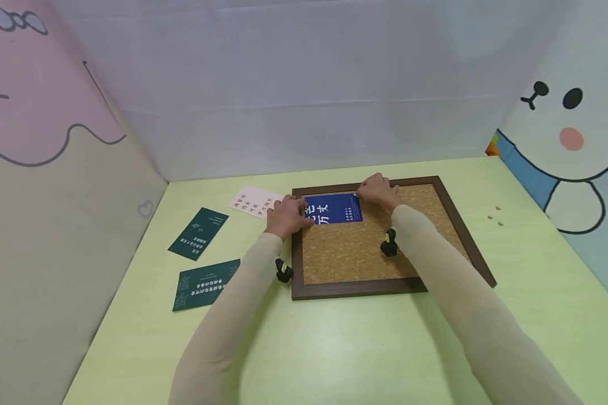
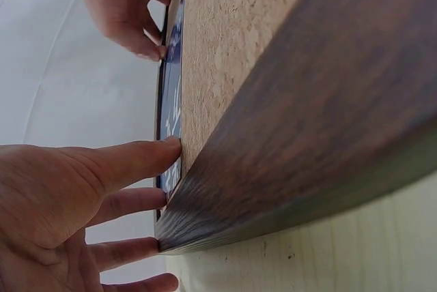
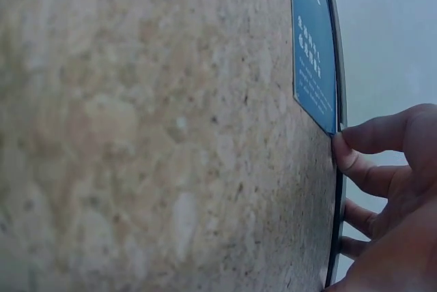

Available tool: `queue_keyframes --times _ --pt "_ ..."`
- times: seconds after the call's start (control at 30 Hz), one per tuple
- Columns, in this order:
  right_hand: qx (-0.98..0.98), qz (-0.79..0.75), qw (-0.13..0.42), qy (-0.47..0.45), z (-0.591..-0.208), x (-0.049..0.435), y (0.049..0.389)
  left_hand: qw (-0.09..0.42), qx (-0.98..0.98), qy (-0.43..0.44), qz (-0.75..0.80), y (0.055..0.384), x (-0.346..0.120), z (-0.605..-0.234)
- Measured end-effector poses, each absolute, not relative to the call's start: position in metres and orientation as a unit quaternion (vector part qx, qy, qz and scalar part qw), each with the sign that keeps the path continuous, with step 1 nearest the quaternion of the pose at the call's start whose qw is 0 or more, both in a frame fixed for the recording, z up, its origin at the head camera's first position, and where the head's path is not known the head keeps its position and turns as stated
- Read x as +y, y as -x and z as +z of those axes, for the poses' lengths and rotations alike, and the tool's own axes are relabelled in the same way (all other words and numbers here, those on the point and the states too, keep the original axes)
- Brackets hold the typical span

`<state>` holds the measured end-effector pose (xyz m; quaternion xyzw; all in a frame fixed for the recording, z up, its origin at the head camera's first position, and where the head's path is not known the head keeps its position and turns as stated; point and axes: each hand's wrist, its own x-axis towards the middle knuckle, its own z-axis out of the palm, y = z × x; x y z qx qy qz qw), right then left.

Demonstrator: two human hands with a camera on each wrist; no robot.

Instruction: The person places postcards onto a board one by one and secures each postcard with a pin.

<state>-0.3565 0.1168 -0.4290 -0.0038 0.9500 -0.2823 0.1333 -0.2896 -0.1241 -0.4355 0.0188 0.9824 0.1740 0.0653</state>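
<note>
A blue card (image 1: 336,208) with white characters lies on the cork board (image 1: 354,256), at its far left inside the brown frame (image 1: 360,288). My left hand (image 1: 286,216) rests at the card's left end. In the left wrist view its thumb (image 2: 160,152) presses on the card, and its nearly straight fingers reach the frame edge. At the card's far right corner my right hand (image 1: 378,190) pinches a small white thumbtack (image 1: 356,194) between thumb and index finger; the fingertips mostly hide it. Its other fingers touch the frame in the right wrist view.
Left of the board lie a pale pink card (image 1: 253,201) and two dark green cards, one farther (image 1: 199,233) and one nearer (image 1: 202,286), partly behind the left sleeve. Several small pale tacks (image 1: 497,208) lie to the right. A white cloth wall (image 1: 324,129) stands behind the table.
</note>
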Motion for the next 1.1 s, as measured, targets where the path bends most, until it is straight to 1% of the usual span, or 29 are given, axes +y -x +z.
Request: queue_keyframes --times 0.57,0.77,1.1 --pt "0.958 -0.272 0.093 0.013 -0.4333 0.1161 0.3575 0.066 0.981 -0.022 0.179 0.2885 -0.1248 -0.4337" --pt "0.961 -0.260 0.083 0.031 -0.4340 0.1167 0.3580 0.072 0.982 -0.024 0.176 0.2887 -0.1253 -0.4325" --pt "0.962 -0.262 0.073 0.022 -0.4335 0.1169 0.3533 0.070 0.981 -0.027 0.180 0.2873 -0.1247 -0.4310"
